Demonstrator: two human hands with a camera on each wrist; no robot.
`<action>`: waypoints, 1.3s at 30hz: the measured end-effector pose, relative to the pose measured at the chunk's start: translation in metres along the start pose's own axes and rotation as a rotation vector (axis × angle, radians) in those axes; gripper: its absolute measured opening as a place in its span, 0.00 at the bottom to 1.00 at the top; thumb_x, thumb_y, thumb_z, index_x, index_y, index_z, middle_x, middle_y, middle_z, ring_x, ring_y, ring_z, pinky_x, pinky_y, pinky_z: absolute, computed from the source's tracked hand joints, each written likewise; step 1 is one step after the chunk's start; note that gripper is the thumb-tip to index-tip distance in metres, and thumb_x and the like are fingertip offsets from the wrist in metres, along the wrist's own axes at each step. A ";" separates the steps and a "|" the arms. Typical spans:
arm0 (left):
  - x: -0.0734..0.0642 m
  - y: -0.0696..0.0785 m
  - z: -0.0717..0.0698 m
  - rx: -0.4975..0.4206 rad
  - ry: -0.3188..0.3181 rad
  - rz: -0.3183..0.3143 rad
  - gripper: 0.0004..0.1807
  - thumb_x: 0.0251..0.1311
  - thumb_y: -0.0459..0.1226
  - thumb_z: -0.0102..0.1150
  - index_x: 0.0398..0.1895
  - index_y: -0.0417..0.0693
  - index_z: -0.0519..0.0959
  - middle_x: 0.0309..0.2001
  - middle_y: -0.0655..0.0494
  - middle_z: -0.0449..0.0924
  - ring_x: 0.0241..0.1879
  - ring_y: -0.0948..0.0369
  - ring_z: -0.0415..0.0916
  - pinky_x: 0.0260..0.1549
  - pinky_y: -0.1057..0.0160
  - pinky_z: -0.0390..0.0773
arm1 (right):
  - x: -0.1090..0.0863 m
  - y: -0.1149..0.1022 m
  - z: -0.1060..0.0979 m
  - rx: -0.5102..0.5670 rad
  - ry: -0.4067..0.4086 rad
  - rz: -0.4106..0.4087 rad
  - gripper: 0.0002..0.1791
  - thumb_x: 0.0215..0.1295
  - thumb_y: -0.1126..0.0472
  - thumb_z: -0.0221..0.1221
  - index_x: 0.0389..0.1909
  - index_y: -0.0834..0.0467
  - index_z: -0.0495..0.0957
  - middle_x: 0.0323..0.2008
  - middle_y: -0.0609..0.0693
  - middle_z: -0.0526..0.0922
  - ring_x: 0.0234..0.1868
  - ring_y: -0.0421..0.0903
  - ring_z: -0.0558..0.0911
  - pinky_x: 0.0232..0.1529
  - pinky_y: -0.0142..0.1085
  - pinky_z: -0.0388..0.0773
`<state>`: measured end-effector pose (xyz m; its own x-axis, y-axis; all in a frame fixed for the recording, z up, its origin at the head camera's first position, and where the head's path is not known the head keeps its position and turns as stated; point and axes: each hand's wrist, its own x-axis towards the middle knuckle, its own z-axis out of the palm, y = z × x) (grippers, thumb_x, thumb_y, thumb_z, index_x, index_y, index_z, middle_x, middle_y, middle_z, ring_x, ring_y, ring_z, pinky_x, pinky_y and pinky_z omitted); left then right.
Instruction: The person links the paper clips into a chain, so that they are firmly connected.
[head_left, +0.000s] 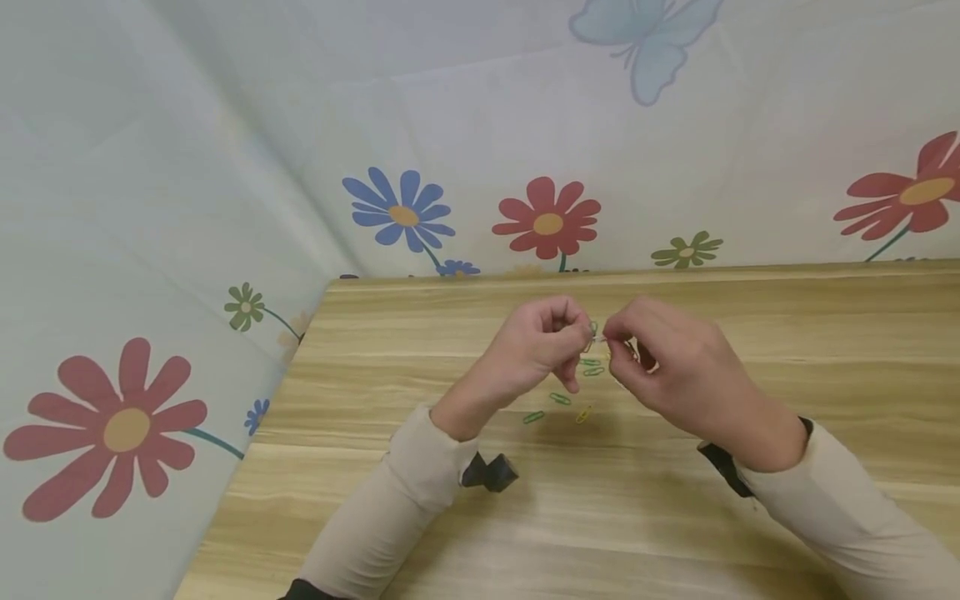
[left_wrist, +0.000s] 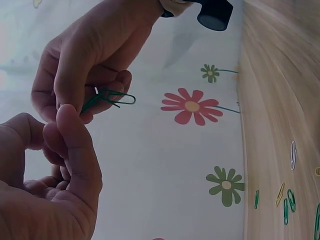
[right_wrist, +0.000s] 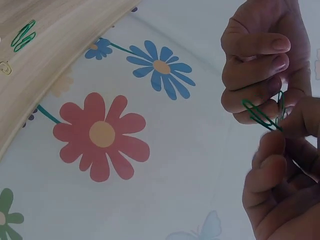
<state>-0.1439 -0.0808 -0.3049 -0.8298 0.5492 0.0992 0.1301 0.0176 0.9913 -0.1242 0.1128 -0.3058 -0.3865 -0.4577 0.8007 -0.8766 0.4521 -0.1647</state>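
Note:
My left hand and right hand meet above the table, fingertips close together. Between them are linked-looking green paper clips, which both hands pinch with thumb and fingers. In the left wrist view, a green paper clip sticks out beside the right hand's curled fingers. Fingers hide part of the clips, so how they join cannot be told. Under the hands, loose green paper clips and a yellow paper clip lie on the table.
The wood-grain table ends at a pale cloth backdrop printed with flowers. A white paper clip lies among several others on the tabletop. Black wrist devices sit at the cuffs.

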 end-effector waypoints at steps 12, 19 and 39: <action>-0.001 0.002 -0.003 0.110 0.005 -0.013 0.07 0.65 0.34 0.50 0.36 0.36 0.73 0.24 0.50 0.69 0.19 0.56 0.71 0.25 0.54 0.80 | 0.001 0.005 -0.005 0.020 0.033 0.040 0.07 0.59 0.63 0.49 0.30 0.59 0.76 0.27 0.45 0.75 0.22 0.36 0.67 0.21 0.25 0.64; -0.003 0.003 -0.009 0.162 0.091 0.053 0.09 0.65 0.38 0.54 0.36 0.39 0.76 0.23 0.46 0.70 0.22 0.52 0.72 0.26 0.54 0.80 | -0.001 0.004 -0.008 0.109 -0.093 0.152 0.10 0.52 0.72 0.60 0.33 0.55 0.77 0.30 0.42 0.75 0.21 0.35 0.68 0.22 0.23 0.65; -0.002 0.004 -0.004 0.252 0.079 0.110 0.08 0.65 0.39 0.56 0.35 0.42 0.75 0.26 0.50 0.72 0.20 0.54 0.70 0.23 0.57 0.79 | -0.002 0.000 -0.006 0.273 -0.266 0.401 0.08 0.62 0.64 0.60 0.39 0.49 0.79 0.24 0.36 0.74 0.17 0.36 0.70 0.16 0.30 0.68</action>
<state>-0.1435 -0.0853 -0.3008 -0.8418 0.4922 0.2213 0.3444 0.1741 0.9226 -0.1221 0.1182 -0.3043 -0.7334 -0.4840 0.4773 -0.6747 0.4322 -0.5984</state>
